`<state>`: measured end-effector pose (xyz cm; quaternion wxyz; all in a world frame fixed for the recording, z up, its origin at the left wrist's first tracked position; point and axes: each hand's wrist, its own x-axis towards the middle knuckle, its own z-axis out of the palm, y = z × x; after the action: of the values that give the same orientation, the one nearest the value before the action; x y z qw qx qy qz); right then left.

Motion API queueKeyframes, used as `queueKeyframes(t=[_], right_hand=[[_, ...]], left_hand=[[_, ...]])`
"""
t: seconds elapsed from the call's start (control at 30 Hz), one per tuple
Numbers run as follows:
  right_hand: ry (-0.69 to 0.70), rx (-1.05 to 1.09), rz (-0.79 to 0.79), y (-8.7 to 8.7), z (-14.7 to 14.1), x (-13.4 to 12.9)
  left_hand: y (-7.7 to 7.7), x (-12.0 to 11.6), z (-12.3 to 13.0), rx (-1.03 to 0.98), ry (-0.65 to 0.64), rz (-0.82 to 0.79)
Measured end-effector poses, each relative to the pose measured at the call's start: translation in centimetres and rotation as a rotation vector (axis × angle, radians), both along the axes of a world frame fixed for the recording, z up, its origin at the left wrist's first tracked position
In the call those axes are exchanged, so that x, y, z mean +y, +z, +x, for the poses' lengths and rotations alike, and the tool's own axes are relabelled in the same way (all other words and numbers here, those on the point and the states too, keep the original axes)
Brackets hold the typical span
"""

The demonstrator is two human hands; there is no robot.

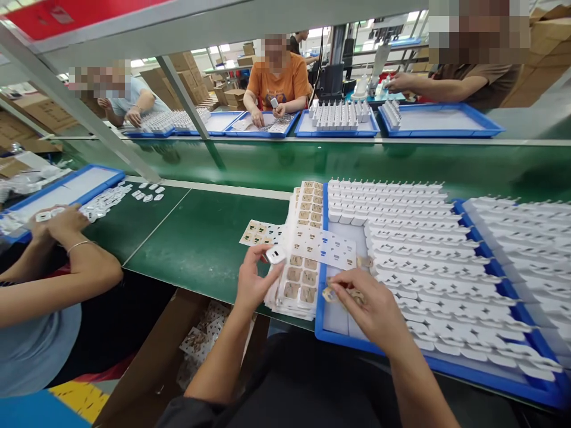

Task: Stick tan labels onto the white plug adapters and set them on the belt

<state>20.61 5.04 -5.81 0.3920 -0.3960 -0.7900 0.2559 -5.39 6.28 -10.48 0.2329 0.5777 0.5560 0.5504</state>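
Observation:
My left hand [256,278] pinches a small white plastic housing [276,254] with a dark slot in its face, above the stack of sticker sheets [292,291]. Between the thumb and fingers of my right hand [368,300] is a small yellowish, see-through sticker [329,293], over the near left corner of the blue tray [319,324]. Rows of white plastic housings [428,261] with thin prongs fill most of that tray. A loose sticker sheet [332,248] with blue and brown patches lies across the stack, and another sheet [255,232] sticks out to its left.
A second blue tray [475,223] of white parts stands at the right. On the left, a co-worker's hands [62,223] hold a white part beside scattered pieces [104,201]. An open carton [147,362] with scraps sits below the table edge. Co-workers sit across the green belt [250,160].

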Motion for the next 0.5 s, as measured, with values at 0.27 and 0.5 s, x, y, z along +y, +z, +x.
queueKeyframes(t=[0.27, 0.5], right_hand=[[-0.226, -0.514, 0.179, -2.1, -1.4, 1.9], [-0.246, -0.788, 0.099, -2.3, -4.8, 3.8]], left_hand=[[-2.0, 4.5, -12.4, 0.16, 0.484, -0.201], [-3.6, 5.0, -17.2, 0.229, 0.581, -0.303]])
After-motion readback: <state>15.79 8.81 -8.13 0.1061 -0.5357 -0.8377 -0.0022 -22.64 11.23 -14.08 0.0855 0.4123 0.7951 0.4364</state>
